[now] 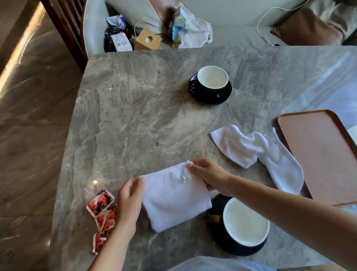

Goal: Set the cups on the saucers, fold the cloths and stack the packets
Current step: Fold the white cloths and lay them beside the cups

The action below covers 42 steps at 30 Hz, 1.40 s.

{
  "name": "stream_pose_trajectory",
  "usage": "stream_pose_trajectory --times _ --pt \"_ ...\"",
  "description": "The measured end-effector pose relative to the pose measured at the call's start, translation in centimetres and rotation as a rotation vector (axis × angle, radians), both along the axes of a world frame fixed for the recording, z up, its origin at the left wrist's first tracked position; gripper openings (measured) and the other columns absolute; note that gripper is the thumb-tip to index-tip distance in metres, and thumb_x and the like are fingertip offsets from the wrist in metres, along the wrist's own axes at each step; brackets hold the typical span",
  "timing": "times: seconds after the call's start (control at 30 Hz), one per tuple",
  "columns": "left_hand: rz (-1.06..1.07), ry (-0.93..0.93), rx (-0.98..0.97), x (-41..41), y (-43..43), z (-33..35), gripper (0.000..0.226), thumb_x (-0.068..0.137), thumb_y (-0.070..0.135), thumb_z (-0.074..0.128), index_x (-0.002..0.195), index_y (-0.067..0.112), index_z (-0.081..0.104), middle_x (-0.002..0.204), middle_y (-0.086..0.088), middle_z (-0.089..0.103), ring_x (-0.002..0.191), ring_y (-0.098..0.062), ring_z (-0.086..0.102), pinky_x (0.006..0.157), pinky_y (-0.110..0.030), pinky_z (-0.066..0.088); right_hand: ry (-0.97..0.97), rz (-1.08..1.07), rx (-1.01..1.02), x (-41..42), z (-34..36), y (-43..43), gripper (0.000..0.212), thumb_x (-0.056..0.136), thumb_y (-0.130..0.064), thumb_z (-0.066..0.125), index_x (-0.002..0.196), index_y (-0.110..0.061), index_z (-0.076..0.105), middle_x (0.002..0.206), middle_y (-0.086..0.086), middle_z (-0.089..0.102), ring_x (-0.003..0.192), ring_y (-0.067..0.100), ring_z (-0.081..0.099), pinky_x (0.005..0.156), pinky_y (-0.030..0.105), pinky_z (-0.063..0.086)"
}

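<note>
Seen from the head camera, the step in hand looks like the folding of the first cloth. The folded cloth (175, 198) lies on the table (134, 119) directly in front of the person. It sits between the packets (102, 216) on the left and the near cup (246, 221) on the right. The left hand (131, 198) pinches its far left corner. The right hand (210, 175) grips its far right corner, fingers curled over the edge.

To do this well, I judge, both corners should travel together so the edges meet squarely. A flat palm should then press the crease (the towelling looks thick and springy, and may puff open otherwise). The cloth's near right corner lies close to the near saucer (221, 235), so the fold should not drag against it.

The cloth is white and soft-ribbed, roughly rectangular, with a small loop or tag near its far right corner. The second cloth (257, 152) lies twisted and unfolded further right, just beside the brown tray (326, 157). The packets, red and white, lie loose and unstacked by the left wrist. The near cup sits on its saucer, and the far cup (212, 78) sits on the far saucer (211, 98).
</note>
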<state>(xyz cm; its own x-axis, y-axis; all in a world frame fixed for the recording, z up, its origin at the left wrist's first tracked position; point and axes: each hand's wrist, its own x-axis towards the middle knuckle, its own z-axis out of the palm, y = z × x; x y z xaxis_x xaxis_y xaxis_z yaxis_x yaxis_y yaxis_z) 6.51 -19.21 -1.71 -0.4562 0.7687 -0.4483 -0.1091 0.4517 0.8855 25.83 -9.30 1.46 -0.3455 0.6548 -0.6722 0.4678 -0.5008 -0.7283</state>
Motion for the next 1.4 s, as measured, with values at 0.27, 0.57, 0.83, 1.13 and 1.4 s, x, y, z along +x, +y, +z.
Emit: stream_pose_trajectory --times 0.27,0.57,0.83,1.13,1.4 --pt "-0.105 -0.143 -0.3 1.2 -0.1 -2.9 0.008 0.092 0.018 0.049 0.097 0.017 0.055 0.093 -0.007 0.061 0.084 -0.021 0.055 0.067 -0.031 0.041 -0.168 0.156 -0.065 0.1 -1.8 0.2 0.015 0.095 -0.018 0.041 0.092 -0.017 0.056 0.078 -0.001 0.059 0.067 0.013 0.06 0.058 0.029 0.056" --pt "-0.022 -0.003 -0.288 0.9 0.7 -3.7 0.018 0.088 0.015 0.049 0.098 0.001 0.052 0.086 -0.009 0.055 0.08 -0.018 0.047 0.071 -0.034 0.035 -0.3 0.188 0.177 -1.2 -3.6 1.2 0.022 0.094 -0.026 0.042 0.105 -0.015 0.057 0.098 0.006 0.061 0.079 0.024 0.063 0.048 0.03 0.053" --pt "0.005 0.064 -0.291 -0.3 4.0 -3.3 0.015 0.086 0.016 0.049 0.07 0.015 0.048 0.064 -0.002 0.043 0.064 -0.017 0.04 0.06 -0.029 0.03 -0.433 0.171 0.352 -2.7 -4.8 3.2 0.041 0.096 -0.043 0.038 0.117 -0.014 0.058 0.109 0.011 0.066 0.093 0.027 0.063 0.072 0.033 0.049" --pt "-0.137 0.418 -0.142 -2.2 5.1 -2.9 0.032 0.086 0.017 0.055 0.057 0.016 0.039 0.049 0.004 0.032 0.048 -0.012 0.028 0.045 -0.02 0.024 -0.445 0.143 0.389 -2.5 -5.6 3.3 0.038 0.095 -0.041 0.039 0.112 -0.014 0.059 0.103 0.007 0.067 0.083 0.022 0.06 0.071 0.034 0.051" --pt "-0.214 0.703 -0.172 -1.9 4.4 -1.7 0.014 0.085 0.025 0.059 0.084 0.013 0.051 0.075 0.0 0.057 0.071 -0.023 0.054 0.054 -0.03 0.033 -0.492 0.182 0.448 -2.4 -5.1 2.9 0.028 0.092 -0.045 0.041 0.103 -0.02 0.047 0.097 0.0 0.064 0.082 0.023 0.062 0.063 0.033 0.047"
